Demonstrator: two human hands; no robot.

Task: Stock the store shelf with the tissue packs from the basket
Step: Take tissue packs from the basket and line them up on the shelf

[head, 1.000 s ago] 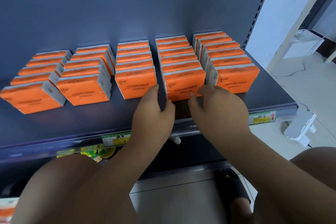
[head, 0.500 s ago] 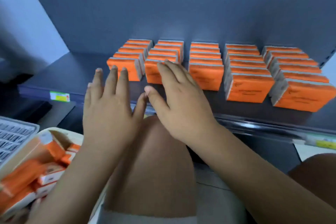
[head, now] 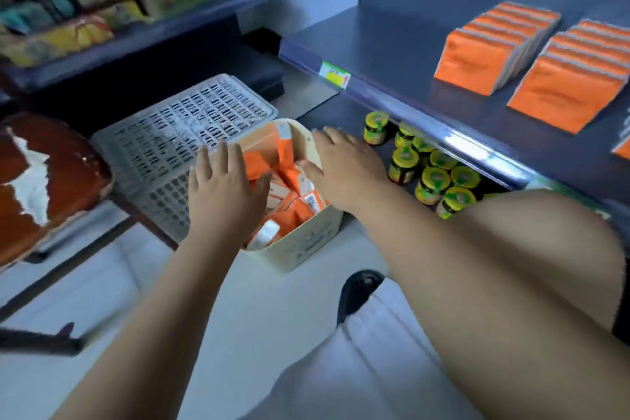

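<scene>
Tissue packs (head: pixel 289 215) piled loose in our basket (head: pixel 306 245) on the floor (head: pixel 259 317), more rows up on the shelf (head: pixel 392 54) | left hand (head: pixel 223 198) over the pile, fingers (head: pixel 221 157) spread, holding nothing | right hand (head: pixel 344 170) over the rim, spread too

Desk: Any lettering legible on your shelf (head: pixel 392 44)?
Me: None. The yellow-and-green price tag (head: pixel 334 73) on its front rail is a smear, and print on the orange tissue packs (head: pixel 477 58) is blurred out.
Desk: The jars (head: pixel 434 181) below?
Me: Labels too small to read. One pack in my basket (head: pixel 306 242) carries a barcode sticker (head: pixel 312 198); no digits legible.
</scene>
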